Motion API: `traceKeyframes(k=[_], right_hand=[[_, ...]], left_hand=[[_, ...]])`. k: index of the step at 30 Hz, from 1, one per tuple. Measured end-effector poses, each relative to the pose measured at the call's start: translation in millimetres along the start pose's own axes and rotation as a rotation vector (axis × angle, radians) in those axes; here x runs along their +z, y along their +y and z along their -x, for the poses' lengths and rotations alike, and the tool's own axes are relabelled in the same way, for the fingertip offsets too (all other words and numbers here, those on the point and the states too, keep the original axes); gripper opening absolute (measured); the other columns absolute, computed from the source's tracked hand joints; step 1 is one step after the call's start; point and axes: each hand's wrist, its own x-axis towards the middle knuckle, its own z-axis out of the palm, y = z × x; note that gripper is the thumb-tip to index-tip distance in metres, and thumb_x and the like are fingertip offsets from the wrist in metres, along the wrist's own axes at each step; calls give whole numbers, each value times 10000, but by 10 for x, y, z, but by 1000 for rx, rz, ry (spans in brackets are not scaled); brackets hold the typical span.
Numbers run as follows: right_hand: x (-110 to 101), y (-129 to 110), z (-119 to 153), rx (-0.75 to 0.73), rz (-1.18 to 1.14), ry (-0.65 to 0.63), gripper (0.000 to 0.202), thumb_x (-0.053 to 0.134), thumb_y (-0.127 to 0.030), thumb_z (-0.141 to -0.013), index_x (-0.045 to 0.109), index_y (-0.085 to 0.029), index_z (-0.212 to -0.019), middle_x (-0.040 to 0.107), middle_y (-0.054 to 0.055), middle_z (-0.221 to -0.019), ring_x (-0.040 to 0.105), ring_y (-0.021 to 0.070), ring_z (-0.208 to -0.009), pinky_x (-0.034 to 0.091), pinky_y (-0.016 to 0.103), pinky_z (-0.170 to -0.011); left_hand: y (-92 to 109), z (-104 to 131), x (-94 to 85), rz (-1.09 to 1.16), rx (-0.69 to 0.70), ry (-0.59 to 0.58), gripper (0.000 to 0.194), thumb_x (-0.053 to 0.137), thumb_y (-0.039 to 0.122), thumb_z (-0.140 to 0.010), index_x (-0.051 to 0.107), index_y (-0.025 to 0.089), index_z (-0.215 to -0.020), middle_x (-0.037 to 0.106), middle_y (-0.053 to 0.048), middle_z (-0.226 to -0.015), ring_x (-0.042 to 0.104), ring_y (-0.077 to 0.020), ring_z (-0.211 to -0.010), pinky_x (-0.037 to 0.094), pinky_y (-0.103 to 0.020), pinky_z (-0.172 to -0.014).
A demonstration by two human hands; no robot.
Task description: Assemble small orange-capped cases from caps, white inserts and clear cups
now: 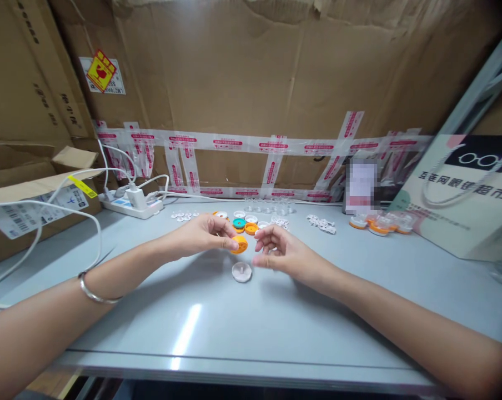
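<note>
Between the thumb and fingers of my left hand (211, 233) is an orange round plastic cap (240, 244), held above the table. My right hand (281, 250) hovers just to its right, thumb apart from the half-curled fingers, with nothing visible in it. Below the cap, a white disc (241, 272) with a small peg in its middle lies on the table. Behind my hands sit more round pieces: a teal cap (239, 223), an orange cap (251, 228) and several white ones, partly hidden by my fingers.
Clear plastic cups (270, 206) line the back, with small white parts (185, 216) to the left and a white patterned pile (321, 224) to the right. Orange-based clear pieces (382, 223) lie by a paper bag (463, 205). A power strip (132, 206) trails cables at left.
</note>
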Motion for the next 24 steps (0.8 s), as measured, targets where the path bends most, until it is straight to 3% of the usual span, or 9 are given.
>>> traceKeyframes(k=[3, 6, 18, 24], right_hand=[[68, 37, 59, -30, 244, -43, 597, 797, -362, -550, 434, -214, -1000, 536, 43, -1015, 498, 181, -911, 412, 344, -803], [146, 65, 82, -85, 337, -43, 515, 769, -305, -586, 423, -212, -956, 515, 39, -1026, 484, 185, -965, 396, 359, -864], [192, 146, 75, -130, 254, -11, 442, 700, -309, -666, 361, -219, -934, 527, 21, -909, 544, 164, -871, 438, 339, -804], [197, 156, 80, -90, 205, -18, 464, 705, -353, -673, 357, -228, -952, 568, 19, -879, 572, 175, -865, 444, 351, -803]], left_hand=[[-22, -7, -8, -168, -2, 9, 196, 737, 316, -662, 683, 148, -747, 650, 10, -686, 535, -88, -649, 388, -195, -616], [-35, -25, 17, -272, 20, -15, 222, 735, 339, -651, 702, 146, -755, 664, 0, -680, 527, -98, -634, 372, -194, -584], [-90, -51, 2, -288, 37, -100, 234, 678, 374, -709, 717, 162, -800, 700, -14, -755, 574, -116, -681, 418, -204, -644], [-33, -38, 15, -257, 60, -154, 168, 666, 297, -728, 725, 158, -802, 712, -36, -786, 604, -136, -721, 447, -218, -682]])
